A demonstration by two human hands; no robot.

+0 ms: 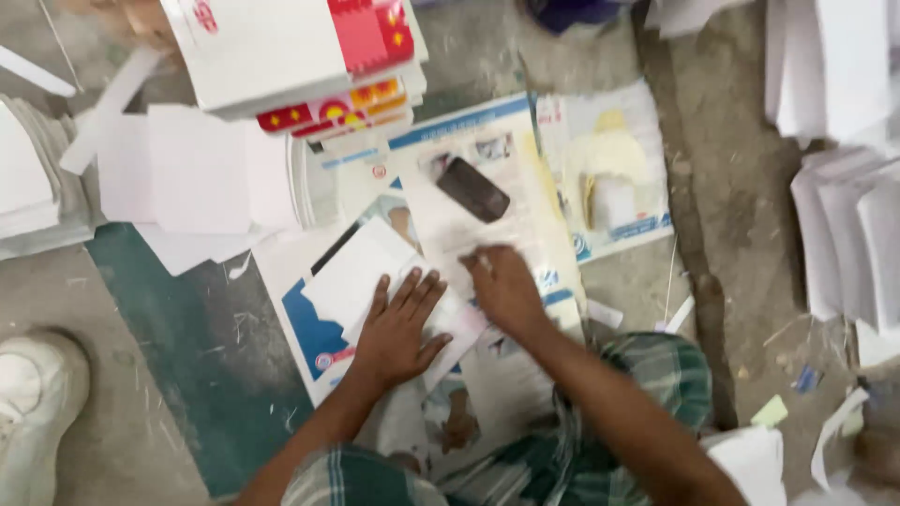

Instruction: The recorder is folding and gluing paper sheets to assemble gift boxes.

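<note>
1. The left hand [398, 328] lies flat and open, fingers spread, pressing down on a folded white paper sheet [361, 276] that rests on printed posters.
2. The right hand [502, 286] is blurred at 3 o'clock of the left hand; its fingers curl loosely over the edge of the same white paper sheet, though whether it grips cannot be told.
3. The large blue-and-white printed posters [487, 178] spread across the grey concrete floor [731, 187] beneath both hands.
4. A dark oblong phone-like object [473, 189] lies on the posters at 12 o'clock of the right hand, apart from it.
5. A stack of white boxes with red and yellow printed edges [309, 66] sits at 11 o'clock.
6. Stacks of plain white paper [844, 141] stand at 2 o'clock, well apart.
7. A white shoe [37, 394] shows at 9 o'clock.
</note>
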